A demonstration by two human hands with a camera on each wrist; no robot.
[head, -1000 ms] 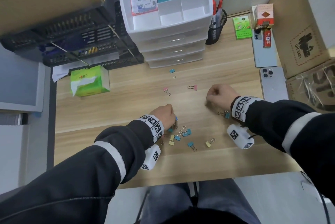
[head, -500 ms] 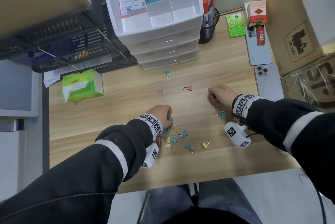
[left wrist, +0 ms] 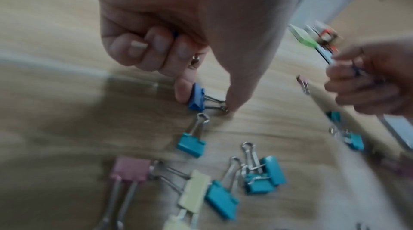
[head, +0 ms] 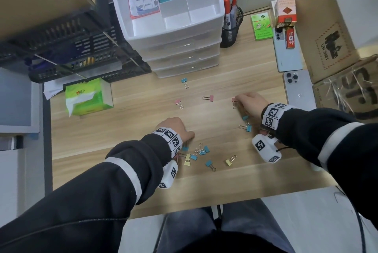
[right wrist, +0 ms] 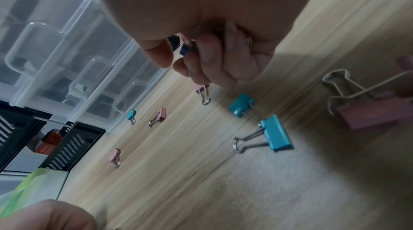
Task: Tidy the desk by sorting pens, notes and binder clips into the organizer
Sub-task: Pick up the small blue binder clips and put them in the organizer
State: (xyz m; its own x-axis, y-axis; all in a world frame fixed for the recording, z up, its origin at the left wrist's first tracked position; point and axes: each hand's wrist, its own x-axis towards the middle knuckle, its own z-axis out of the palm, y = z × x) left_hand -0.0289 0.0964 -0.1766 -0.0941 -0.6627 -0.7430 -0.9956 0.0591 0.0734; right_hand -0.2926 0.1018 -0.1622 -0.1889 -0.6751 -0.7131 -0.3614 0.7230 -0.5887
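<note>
Small binder clips lie loose on the wooden desk [head: 126,130]. My left hand [head: 184,133] sits above a cluster of teal, yellow and pink clips [head: 196,154]. In the left wrist view its index finger and thumb pinch a blue binder clip [left wrist: 196,99] against the desk, and the other fingers [left wrist: 156,46] are curled on small items. My right hand [head: 240,102] has its fingers curled round a dark blue clip [right wrist: 185,50], with the fingertips at a pink clip [right wrist: 202,92]. The white drawer organizer [head: 173,27] stands behind, its top tray holding notes, teal clips and blue clips.
Two teal clips [head: 246,124] lie by my right wrist. Further out lie pink clips [head: 210,98] [head: 178,102] and a teal one [head: 184,80]. A green tissue pack [head: 88,97] is on the left, with a pen cup [head: 230,33] and two phones [head: 298,91] on the right.
Both hands stay almost in place over the clips. The right hand's fingers have edged forward onto a pink clip. The head view has shifted slightly.
</note>
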